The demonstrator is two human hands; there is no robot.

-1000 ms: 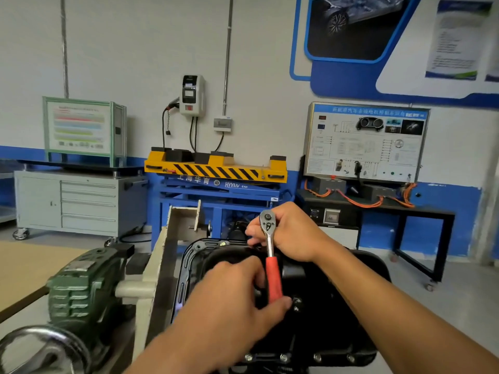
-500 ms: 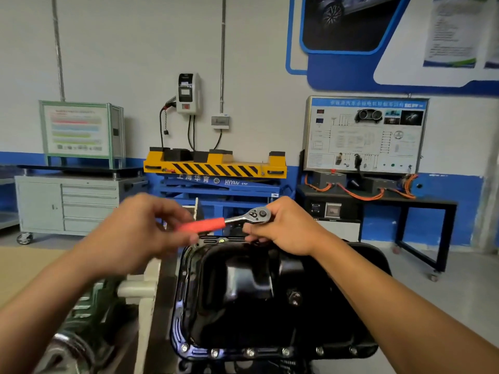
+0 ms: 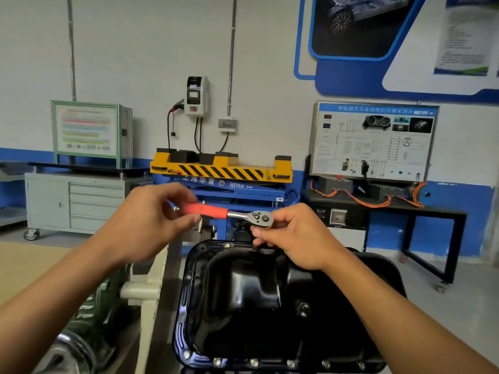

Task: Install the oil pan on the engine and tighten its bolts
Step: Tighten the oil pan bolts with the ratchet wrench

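Ratchet (image 3: pixel 229 213) lies level (head rightward), left hand (image 3: pixel 151 222) pinching its handle, right hand (image 3: pixel 297 238) gripping its head.

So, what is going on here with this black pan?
A person is working a ratchet wrench at the far rim of the black oil pan. The right hand holds the wrench head there, and the left hand pinches its red handle, which points left. Several bolts already sit along the near rim.

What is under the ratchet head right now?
The right hand cups beneath the ratchet head, above the far rim of the black oil pan. Its fingers cover any socket or bolt there; I cannot see either.
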